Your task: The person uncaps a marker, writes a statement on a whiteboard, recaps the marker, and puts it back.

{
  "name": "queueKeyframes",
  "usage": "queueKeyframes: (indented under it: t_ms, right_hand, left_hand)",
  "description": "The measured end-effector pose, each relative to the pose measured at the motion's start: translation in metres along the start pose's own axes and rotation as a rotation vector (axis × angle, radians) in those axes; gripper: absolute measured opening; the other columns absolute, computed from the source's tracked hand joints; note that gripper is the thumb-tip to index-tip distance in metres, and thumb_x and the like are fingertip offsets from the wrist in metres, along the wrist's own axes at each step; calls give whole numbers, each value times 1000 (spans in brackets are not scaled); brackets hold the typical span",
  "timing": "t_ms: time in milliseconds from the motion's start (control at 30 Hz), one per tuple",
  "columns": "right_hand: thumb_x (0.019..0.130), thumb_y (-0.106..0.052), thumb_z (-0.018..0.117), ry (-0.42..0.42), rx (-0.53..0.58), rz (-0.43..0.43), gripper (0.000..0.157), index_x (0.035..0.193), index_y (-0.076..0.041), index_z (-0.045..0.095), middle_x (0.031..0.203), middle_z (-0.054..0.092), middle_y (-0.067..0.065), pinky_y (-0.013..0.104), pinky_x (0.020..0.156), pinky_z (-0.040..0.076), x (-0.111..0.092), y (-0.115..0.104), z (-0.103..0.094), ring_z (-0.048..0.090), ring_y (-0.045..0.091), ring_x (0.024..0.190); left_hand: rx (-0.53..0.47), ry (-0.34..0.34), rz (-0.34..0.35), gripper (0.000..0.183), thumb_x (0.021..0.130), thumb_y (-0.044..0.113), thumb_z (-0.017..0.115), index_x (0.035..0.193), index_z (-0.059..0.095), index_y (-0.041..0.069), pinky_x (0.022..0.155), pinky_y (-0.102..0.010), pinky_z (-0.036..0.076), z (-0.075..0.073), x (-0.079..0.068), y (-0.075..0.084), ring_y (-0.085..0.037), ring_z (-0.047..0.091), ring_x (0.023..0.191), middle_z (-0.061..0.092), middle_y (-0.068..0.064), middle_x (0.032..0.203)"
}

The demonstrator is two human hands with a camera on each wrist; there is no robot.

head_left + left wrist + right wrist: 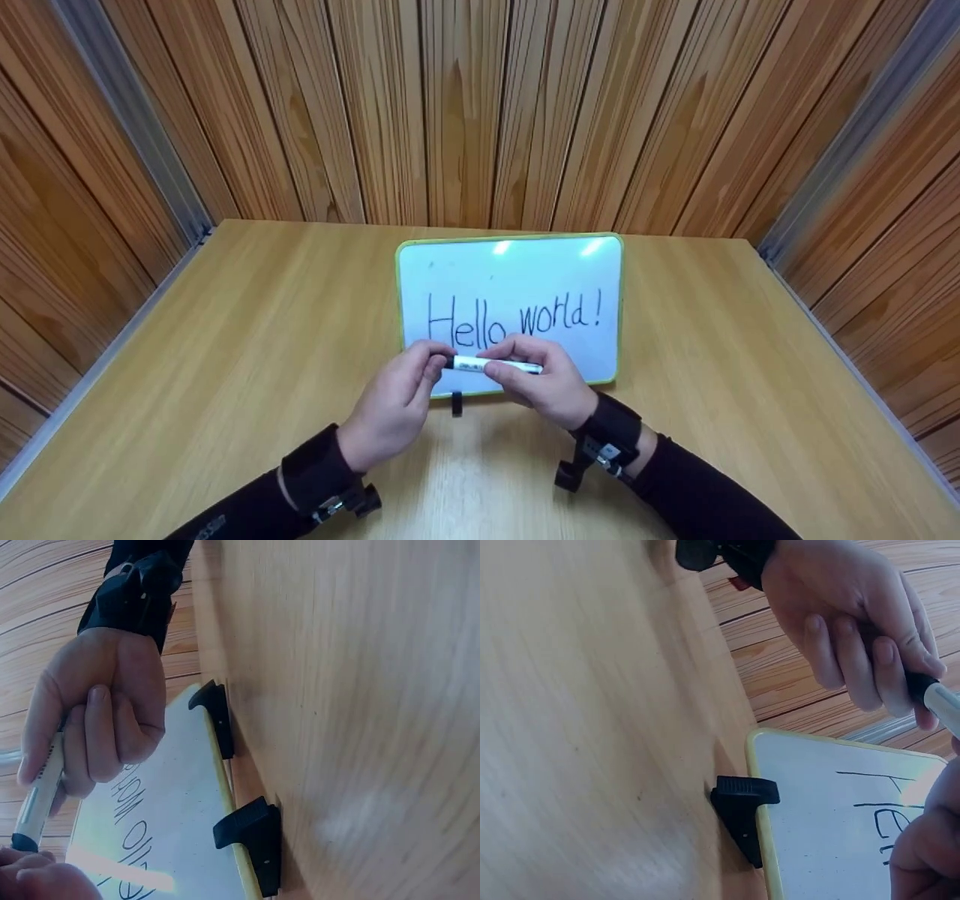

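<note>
A white marker [471, 364] with a black cap [921, 685] lies roughly level in front of the whiteboard [517, 270]. My right hand [547, 379] pinches the marker's white body between thumb and fingers. At its other end, my left hand [390, 409] pinches the black cap. Cap and body meet; whether the cap is fully seated I cannot tell. The board has a yellow-green rim and reads "Hello world!" in dark handwriting, its lower part hidden by my hands. In the left wrist view, the right hand's fingers [97, 735] curl beside the marker.
Black feet, such as this clip-like foot [251, 836], hold up the board's lower edge on the wooden table [285, 322]. Wood-panelled walls [457, 112] enclose the table's back and sides. Both wrists wear black bands [319, 465] with small devices.
</note>
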State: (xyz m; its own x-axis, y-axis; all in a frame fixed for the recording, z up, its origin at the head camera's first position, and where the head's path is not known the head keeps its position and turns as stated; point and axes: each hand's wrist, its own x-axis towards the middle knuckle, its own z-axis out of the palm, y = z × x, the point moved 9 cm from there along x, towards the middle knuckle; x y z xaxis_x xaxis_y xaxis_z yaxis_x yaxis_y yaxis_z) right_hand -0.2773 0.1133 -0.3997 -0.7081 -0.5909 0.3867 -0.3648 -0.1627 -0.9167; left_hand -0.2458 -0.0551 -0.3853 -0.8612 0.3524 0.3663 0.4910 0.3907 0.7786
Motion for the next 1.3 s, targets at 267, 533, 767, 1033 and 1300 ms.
queueKeyframes:
  t_ms: [267,533,767,1033,1300]
  right_hand:
    - [111,-4,67,13,-280,-73,18,128,-1,72,97,72,10,22,64,44,2,-16,4,56,7,72]
    - [103,0,76,27,-718,-423,17,119,-6,73,84,73,-2,15,48,40,1,-51,-14,46,2,54]
    - [96,11,77,312,-826,-491,18,113,5,73,92,79,8,19,54,51,-9,-86,-93,64,12,64]
    - [112,-11,67,696,-941,-193,19,121,5,69,90,69,9,22,62,39,-42,-87,-185,51,15,68]
    - [121,-38,48,773,-1012,228,45,135,3,59,106,58,15,38,72,36,-77,-51,-242,51,28,86]
  left_hand:
    - [-105,-47,23,27,123,15,42,130,66,5,71,-28,44,-8,8,-4,-16,51,78,54,-4,88]
    - [-6,-26,224,22,119,11,55,135,68,3,68,-28,52,-37,14,3,-22,61,77,65,-8,91]
    - [132,261,207,21,115,6,60,131,69,-4,66,-25,53,-92,20,-19,-16,64,77,69,-2,92]
    - [49,424,-38,34,122,22,46,138,63,-4,85,-21,55,-144,22,-74,-20,67,96,68,-15,110]
    - [-75,480,-183,47,123,34,40,144,53,-6,88,-21,56,-170,17,-123,-23,64,106,61,-21,121]
